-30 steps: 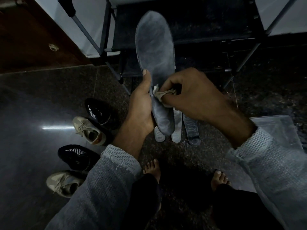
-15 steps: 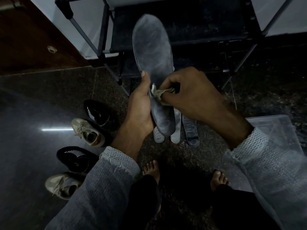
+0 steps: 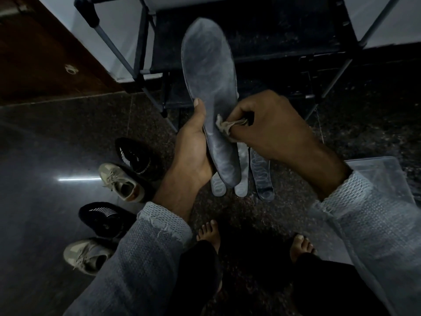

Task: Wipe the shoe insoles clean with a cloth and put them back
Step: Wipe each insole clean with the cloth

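My left hand point(image 3: 193, 151) grips a grey insole point(image 3: 208, 71) by its heel half, thumb along its left edge, toe end pointing up and away. My right hand point(image 3: 273, 128) pinches a small crumpled beige cloth point(image 3: 225, 126) and presses it against the middle of the insole's face. Three more pale insoles point(image 3: 262, 176) lie on the floor below, partly hidden behind the held one. Two black shoes point(image 3: 136, 156) and two beige sneakers point(image 3: 123, 183) stand on the floor at the left.
A dark metal shoe rack point(image 3: 273, 30) stands right ahead against the wall. A clear plastic container point(image 3: 385, 174) sits on the floor at the right, behind my right sleeve. A wooden door point(image 3: 34, 53) is at the upper left. My bare feet point(image 3: 209, 233) are on the dark stone floor.
The right hand with the cloth has slid slightly down and left along the insole's face. The left hand keeps its grip; the insole has shifted a little lower in view.
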A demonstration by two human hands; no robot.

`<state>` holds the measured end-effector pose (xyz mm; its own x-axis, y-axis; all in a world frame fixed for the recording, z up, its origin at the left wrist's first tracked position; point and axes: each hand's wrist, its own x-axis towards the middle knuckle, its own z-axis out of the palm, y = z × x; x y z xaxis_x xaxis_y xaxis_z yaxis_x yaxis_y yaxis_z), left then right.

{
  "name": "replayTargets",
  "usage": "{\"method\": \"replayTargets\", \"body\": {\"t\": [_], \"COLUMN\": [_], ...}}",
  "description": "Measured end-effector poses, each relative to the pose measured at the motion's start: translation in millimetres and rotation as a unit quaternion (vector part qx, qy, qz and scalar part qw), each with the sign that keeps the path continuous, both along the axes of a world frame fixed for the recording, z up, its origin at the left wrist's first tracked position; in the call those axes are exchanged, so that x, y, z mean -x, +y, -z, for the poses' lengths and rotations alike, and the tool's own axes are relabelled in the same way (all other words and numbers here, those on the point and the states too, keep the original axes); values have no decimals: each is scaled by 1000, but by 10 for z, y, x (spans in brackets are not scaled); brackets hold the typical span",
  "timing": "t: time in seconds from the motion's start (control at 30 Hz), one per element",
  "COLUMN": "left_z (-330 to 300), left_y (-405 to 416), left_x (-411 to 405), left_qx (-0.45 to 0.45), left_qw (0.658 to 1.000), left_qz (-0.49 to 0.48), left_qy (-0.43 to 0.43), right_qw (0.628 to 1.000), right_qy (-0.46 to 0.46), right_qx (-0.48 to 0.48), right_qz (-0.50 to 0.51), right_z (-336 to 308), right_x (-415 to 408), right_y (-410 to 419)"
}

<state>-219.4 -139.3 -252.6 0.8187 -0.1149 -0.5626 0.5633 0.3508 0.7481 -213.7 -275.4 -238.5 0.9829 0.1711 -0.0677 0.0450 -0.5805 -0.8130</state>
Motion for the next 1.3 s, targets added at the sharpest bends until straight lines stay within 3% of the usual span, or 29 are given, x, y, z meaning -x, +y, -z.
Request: {"method": "replayTargets", "body": {"t": [0.13, 0.37, 0.6, 0.8, 1.03, 1.23, 1.3], "left_z": [132, 157, 171, 167, 141, 116, 108], "left_y": [39, 21, 46, 32, 34, 4, 21], "left_x": [-52, -57, -77, -83, -67, -45, -32], "left_qx": [38, 79, 83, 49, 97, 95, 102], "left_qw": [999, 997, 996, 998, 995, 995, 994], "left_qz": [22, -12, -13, -3, -20, -27, -30], "left_qy": [-18, -14, -7, -24, -11, -22, -28], "right_qw": [996, 996, 996, 991, 996, 985, 985], "right_qy": [-45, 28, -62, -3, -75, -9, -21], "right_qx": [48, -12, 55, 25, 38, 8, 2], "right_qz": [60, -89, 24, -131, -9, -172, -170], "right_z": [83, -58, 29, -99, 4, -113, -99], "right_x": [-41, 11, -33, 22, -9, 13, 20], "right_y": [-44, 3, -40, 9, 5, -8, 5]}}
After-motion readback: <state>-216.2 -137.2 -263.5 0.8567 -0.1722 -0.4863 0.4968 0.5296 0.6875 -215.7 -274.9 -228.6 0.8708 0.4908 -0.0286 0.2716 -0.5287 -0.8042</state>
